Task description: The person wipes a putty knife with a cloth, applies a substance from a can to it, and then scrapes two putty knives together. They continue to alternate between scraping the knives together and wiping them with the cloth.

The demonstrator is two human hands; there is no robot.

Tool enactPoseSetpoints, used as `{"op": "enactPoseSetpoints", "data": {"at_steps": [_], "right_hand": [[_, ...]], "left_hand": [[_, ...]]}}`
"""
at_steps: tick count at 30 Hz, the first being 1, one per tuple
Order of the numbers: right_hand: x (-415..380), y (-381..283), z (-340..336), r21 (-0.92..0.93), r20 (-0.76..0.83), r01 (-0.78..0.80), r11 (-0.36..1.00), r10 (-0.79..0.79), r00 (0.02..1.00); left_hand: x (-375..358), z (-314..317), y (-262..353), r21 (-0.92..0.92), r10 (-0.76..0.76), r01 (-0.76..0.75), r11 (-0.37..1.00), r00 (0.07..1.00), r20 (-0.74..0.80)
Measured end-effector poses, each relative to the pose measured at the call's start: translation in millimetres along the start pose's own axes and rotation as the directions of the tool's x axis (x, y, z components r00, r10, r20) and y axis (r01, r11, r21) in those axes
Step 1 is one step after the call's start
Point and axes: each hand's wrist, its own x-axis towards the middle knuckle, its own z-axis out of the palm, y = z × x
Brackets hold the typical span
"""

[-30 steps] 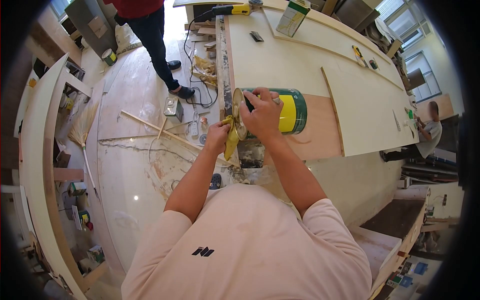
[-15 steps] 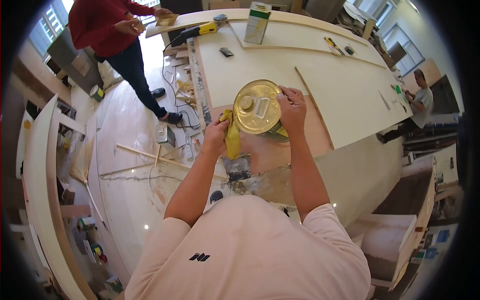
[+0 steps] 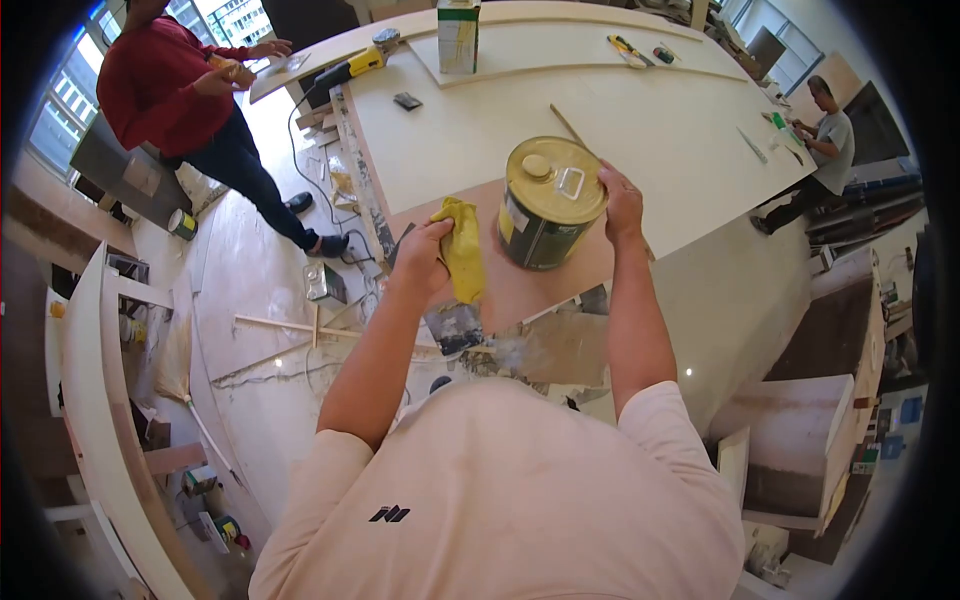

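My left hand is closed on a crumpled yellow cloth, which hangs down from the fingers. Just to the right is a large round metal tin with a gold lid and a dark label. My right hand grips the tin's right side near the lid's rim. Nearly upright, the tin overlaps the pinkish-brown board at the near end of the worktable. A cap and a folded-down handle show on its lid.
Across the white worktable lie a yellow power tool, a rectangular can and a wooden strip. One person in a red top stands at left; another in grey works at the right edge. Wood sticks litter the floor.
The tin has tipped from lid-facing-me to nearly upright and shifted right and lower. The yellow cloth has come away from the tin's side. My view has shifted slightly.
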Motion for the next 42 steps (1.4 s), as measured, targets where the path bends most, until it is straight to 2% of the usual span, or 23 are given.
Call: {"op": "enactPoseSetpoints", "data": {"at_steps": [4, 7, 9, 11, 12, 13, 14, 15, 16, 17, 19, 20, 21, 22, 23, 25, 26, 28, 30, 31, 33, 40, 42], "right_hand": [[-3, 9, -19, -0.098, -0.02, -0.026, 0.995, 0.024, 1.0], [-31, 3, -16, -0.188, -0.217, 0.215, 0.958, -0.254, 0.942], [-81, -17, -14, -0.316, -0.347, 0.089, 0.945, -0.202, 0.916], [-136, 6, -12, -0.463, -0.211, -0.002, 0.887, -0.108, 0.971], [-171, 4, 9, -0.474, -0.075, -0.052, 0.879, 0.018, 0.997], [-195, 35, 16, -0.519, 0.095, -0.073, 0.851, 0.142, 0.985], [-221, 34, 39, -0.593, 0.213, -0.025, 0.804, 0.187, 0.959], [-238, 56, 45, -0.651, 0.379, 0.218, 0.727, 0.064, 0.923], [-249, 76, 50, -0.654, 0.545, 0.452, 0.607, -0.035, 0.838], [-256, 78, 56, -0.682, 0.549, 0.454, 0.574, -0.009, 0.836], [-272, 81, 63, -0.737, 0.544, 0.445, 0.509, 0.057, 0.837], [-275, 83, 63, -0.75, 0.534, 0.463, 0.473, 0.019, 0.846], [-275, 85, 62, -0.761, 0.525, 0.481, 0.434, -0.023, 0.851], [-281, 87, 61, -0.773, 0.518, 0.494, 0.397, -0.053, 0.854], [-290, 91, 59, -0.799, 0.391, 0.343, 0.494, -0.007, 0.92], [-297, 108, 56, -0.762, 0.141, 0.036, 0.647, 0.111, 0.984], [-297, 120, 56, -0.706, 0.078, -0.142, 0.694, 0.275, 0.958], [-293, 134, 59, -0.541, 0.008, -0.49, 0.683, 0.586, 0.81], [-288, 140, 68, -0.228, 0.023, -0.684, 0.693, 0.706, 0.708], [-288, 139, 72, -0.062, 0.05, -0.76, 0.647, 0.762, 0.645], [-285, 142, 74, -0.005, 0.067, -0.769, 0.639, 0.768, 0.637], [-287, 134, 71, 0.049, 0.051, -0.765, 0.642, 0.764, 0.644], [-283, 140, 67, -0.027, 0.107, -0.767, 0.641, 0.765, 0.636]], "left_hand": [[-35, -32, 7, 0.178, -0.041, 0.052, 0.983, 0.997, -0.066], [-59, -49, 12, 0.411, -0.104, 0.169, 0.896, 0.979, -0.175], [-68, -60, 7, 0.486, -0.125, 0.207, 0.849, 0.973, -0.197], [-68, -70, -3, 0.595, -0.086, 0.183, 0.782, 0.979, -0.187], [-68, -73, -13, 0.667, -0.048, 0.148, 0.73, 0.985, -0.165], [-68, -76, -23, 0.734, -0.014, 0.112, 0.67, 0.99, -0.138], [-68, -77, -31, 0.848, 0.055, 0.05, 0.527, 0.994, -0.093], [-68, -78, -38, 0.932, 0.117, -0.013, 0.361, 0.993, -0.031], [-67, -78, -44, 0.981, 0.17, -0.077, 0.179, 0.984, 0.046], [-68, -79, -52, 0.927, 0.358, -0.368, -0.067, 0.859, 0.366], [-85, -62, -53, 0.911, 0.266, -0.297, -0.287, 0.889, 0.373], [-91, -56, -54, 0.879, 0.225, -0.264, -0.397, 0.9, 0.372], [-94, -58, -60, 0.871, 0.277, -0.296, -0.391, 0.865, 0.419], [-95, -64, -65, 0.852, 0.26, -0.328, -0.408, 0.853, 0.453], [-98, -71, -70, 0.835, 0.245, -0.354, -0.422, 0.842, 0.48], [-105, -71, -74, 0.837, 0.262, -0.359, -0.412, 0.833, 0.487], [-113, -67, -74, 0.855, 0.285, -0.34, -0.392, 0.839, 0.464], [-114, -62, -74, 0.866, 0.285, -0.313, -0.39, 0.853, 0.437], [-112, -59, -77, 0.864, 0.257, -0.279, -0.42, 0.876, 0.408], [-112, -59, -77, 0.873, 0.231, -0.255, -0.416, 0.899, 0.373], [-103, -59, -76, 0.885, 0.181, -0.213, -0.415, 0.934, 0.309], [-105, -59, -80, 0.955, 0.356, -0.125, -0.27, 0.909, 0.219], [-94, -57, -84, 0.965, 0.369, -0.103, -0.242, 0.91, 0.19]]}}
